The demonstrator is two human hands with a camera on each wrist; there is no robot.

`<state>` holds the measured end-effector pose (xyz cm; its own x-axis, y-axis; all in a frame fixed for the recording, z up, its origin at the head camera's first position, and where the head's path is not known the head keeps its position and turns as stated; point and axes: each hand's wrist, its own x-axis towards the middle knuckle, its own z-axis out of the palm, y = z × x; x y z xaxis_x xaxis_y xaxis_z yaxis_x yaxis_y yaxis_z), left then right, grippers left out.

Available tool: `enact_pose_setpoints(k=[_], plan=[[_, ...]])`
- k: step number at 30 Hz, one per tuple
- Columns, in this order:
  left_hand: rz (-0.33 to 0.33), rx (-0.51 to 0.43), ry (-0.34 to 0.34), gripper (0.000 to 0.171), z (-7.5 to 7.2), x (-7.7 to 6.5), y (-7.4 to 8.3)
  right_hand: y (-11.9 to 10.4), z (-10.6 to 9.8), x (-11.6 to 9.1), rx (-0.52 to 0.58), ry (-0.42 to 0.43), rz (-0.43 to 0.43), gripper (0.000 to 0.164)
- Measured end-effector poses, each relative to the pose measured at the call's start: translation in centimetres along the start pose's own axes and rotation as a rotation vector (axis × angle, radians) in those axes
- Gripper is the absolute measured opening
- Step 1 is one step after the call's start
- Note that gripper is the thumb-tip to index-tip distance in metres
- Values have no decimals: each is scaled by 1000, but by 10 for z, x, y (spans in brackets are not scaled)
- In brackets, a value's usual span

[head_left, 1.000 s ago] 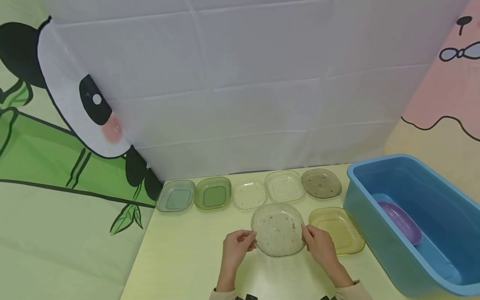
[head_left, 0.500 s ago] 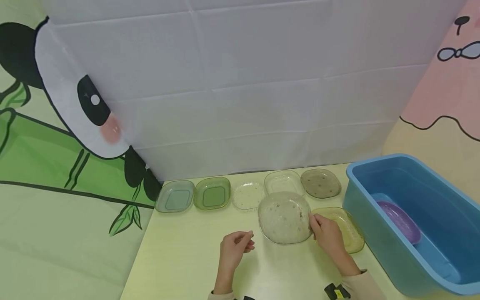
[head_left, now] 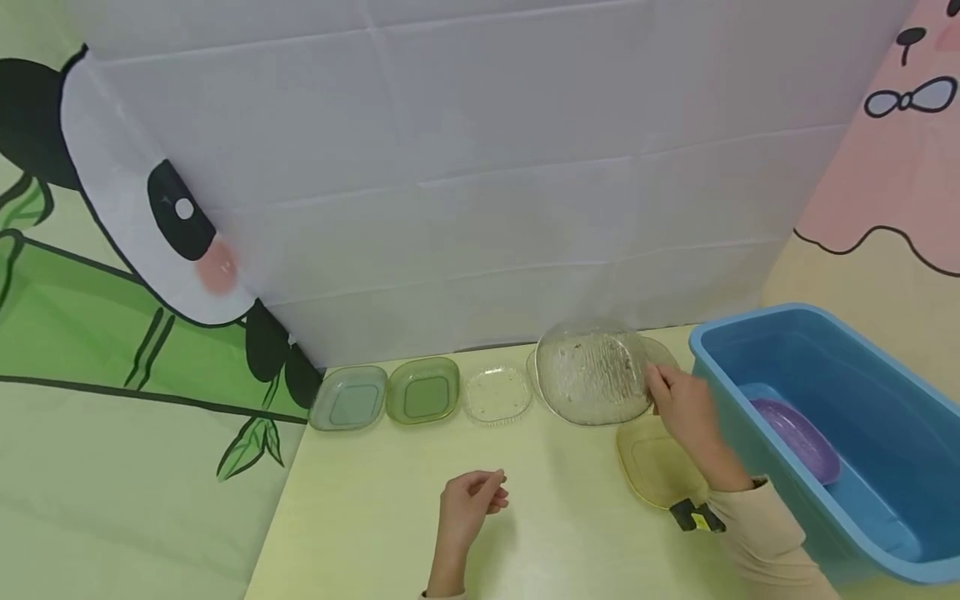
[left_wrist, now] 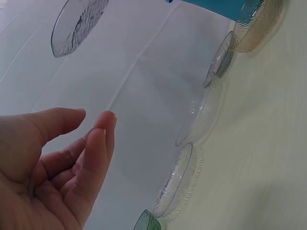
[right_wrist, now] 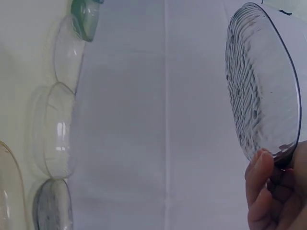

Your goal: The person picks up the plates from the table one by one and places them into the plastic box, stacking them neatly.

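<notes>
Holding a clear plate by its rim in the right hand, raised above the table, not yet put down. In the left hand nothing, with fingers loosely bent. Already set out, a bluish dish and a green dish, among others. Perhaps unfinished, with a purple dish in the blue tub.

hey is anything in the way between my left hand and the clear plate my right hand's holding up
Nothing visible. In the left wrist view, only pale backdrop shows between your left hand and the clear plate.
</notes>
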<state>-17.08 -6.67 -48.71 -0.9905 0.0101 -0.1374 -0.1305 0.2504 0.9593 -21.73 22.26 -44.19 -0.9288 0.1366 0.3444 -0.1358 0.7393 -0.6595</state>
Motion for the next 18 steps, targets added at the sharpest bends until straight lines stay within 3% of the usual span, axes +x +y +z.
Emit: enact_pose_setpoints(k=[11, 18], plan=[[7, 15, -28, 23, -1, 3, -3, -12, -59, 32, -66, 151, 21, 50], [-14, 4, -22, 24, -3, -2, -4, -15, -102, 41, -69, 150, 10, 51]])
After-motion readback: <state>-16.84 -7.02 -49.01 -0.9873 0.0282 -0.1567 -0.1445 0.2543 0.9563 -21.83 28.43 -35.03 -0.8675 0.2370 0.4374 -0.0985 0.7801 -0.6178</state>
